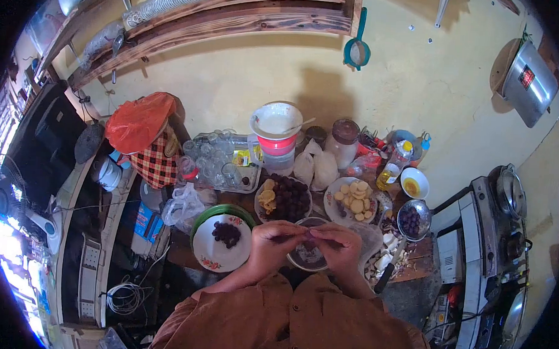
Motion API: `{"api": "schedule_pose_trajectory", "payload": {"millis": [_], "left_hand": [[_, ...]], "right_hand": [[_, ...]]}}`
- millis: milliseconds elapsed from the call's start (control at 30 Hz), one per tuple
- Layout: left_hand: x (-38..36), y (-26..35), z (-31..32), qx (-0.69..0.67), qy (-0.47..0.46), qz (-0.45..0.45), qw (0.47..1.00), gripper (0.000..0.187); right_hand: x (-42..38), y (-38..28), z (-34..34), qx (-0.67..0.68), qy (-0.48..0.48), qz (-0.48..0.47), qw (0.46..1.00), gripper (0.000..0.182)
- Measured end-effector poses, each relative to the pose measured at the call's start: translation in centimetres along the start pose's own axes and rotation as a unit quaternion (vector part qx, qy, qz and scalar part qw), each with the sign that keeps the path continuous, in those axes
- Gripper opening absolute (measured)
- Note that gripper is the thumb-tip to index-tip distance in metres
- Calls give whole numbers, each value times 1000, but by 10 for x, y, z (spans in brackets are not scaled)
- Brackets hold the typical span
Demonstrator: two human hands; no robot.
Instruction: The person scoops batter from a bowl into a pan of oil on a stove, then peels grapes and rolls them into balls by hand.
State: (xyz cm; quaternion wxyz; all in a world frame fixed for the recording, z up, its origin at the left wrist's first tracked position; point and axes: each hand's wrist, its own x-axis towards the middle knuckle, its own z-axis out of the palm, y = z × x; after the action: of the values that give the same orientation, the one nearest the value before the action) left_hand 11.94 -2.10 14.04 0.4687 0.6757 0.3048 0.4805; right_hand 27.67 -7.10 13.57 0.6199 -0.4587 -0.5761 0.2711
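Observation:
My left hand (pixel 271 244) and my right hand (pixel 344 246) meet fingertip to fingertip over a bowl (pixel 308 264) with a whitish, grainy content. Pinched between both sets of fingers is a small dark purple piece (pixel 310 234), mostly covered by the fingers. Left of my hands, a white flowered plate (pixel 207 252) bears a cluster of dark purple lumps (pixel 226 233). Just beyond my hands, another plate holds dark round balls (pixel 291 197) beside pale yellow pieces (pixel 267 197). To the right of it stands a plate with round, pale yellow slices (pixel 356 200).
A knife (pixel 389 266) lies on the right among white peelings (pixel 385 251). A metal bowl (pixel 414 221) of dark purple pieces, an oil bottle (pixel 388 176) and a tray of glass jars (pixel 221 159) stand around. A red-rimmed tub (pixel 277 134) stands at the back; a stove (pixel 495 234) is far right.

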Motion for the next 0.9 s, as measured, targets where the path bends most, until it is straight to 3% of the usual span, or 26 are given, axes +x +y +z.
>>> {"api": "schedule_pose_trajectory", "payload": {"millis": [133, 200, 233, 333, 400, 533, 833, 900], "left_hand": [[6, -9, -1, 8, -12, -35, 999, 14], [12, -3, 0, -100, -12, -135, 986, 13], [14, -3, -1, -101, -13, -135, 986, 13], [15, -6, -8, -112, -39, -169, 978, 13], [15, -10, -13, -19, -87, -67, 994, 14], [15, -3, -17, -39, -105, -83, 990, 19], [13, 15, -21, 31, -123, 10, 992, 28], [11, 11, -19, 41, -86, 22, 995, 28]], "right_hand": [[1, 16, -5, 61, -30, 49, 997, 22], [4, 8, -6, 107, -41, 83, 990, 25], [5, 5, -7, 153, -52, 118, 980, 29], [5, 6, -10, 73, -83, 60, 992, 32], [5, 7, -11, 80, -90, 69, 990, 32], [3, 14, -15, 97, -88, 100, 986, 30], [3, -3, -6, 122, -48, 72, 989, 30], [2, 2, -6, 99, -52, 46, 993, 29]]}}
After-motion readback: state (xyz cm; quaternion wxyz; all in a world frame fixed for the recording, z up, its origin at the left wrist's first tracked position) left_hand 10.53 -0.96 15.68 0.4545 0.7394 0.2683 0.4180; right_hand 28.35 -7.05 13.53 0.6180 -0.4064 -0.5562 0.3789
